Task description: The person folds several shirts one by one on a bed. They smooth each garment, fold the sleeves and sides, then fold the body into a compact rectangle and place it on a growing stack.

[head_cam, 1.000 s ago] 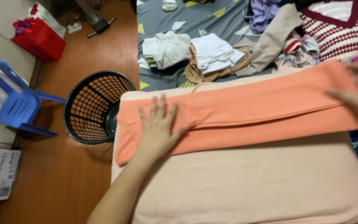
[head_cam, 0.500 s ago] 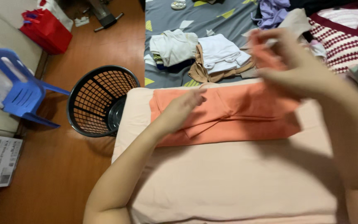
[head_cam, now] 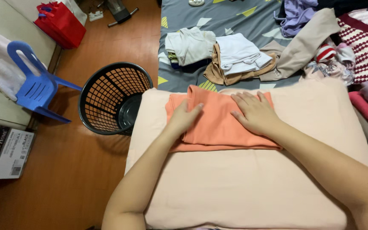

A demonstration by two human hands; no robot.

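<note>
The peach cushion [head_cam: 243, 187] is the landmark here. On its far half lies the folded orange garment [head_cam: 218, 123], and both hands press it flat. The left hand [head_cam: 184, 119] lies open, palm down, on the garment's left part beside a raised fold; its grip closes on nothing. The right hand [head_cam: 256, 113] is spread flat on the right part, fingers extended, also holding nothing.

The risks seem mild. The cushion is soft, so uneven pressing could shift the layers and leave the bottom edge, which already shows below the top layer, further out of line. The raised fold at the left could spring open once the palm lifts.

Left of the cushion a black basket [head_cam: 113, 98] stands on the floor; a nudged garment could slide toward it. Beyond the cushion, folded clothes [head_cam: 218, 55] rest on the grey bedsheet [head_cam: 235, 19].
</note>
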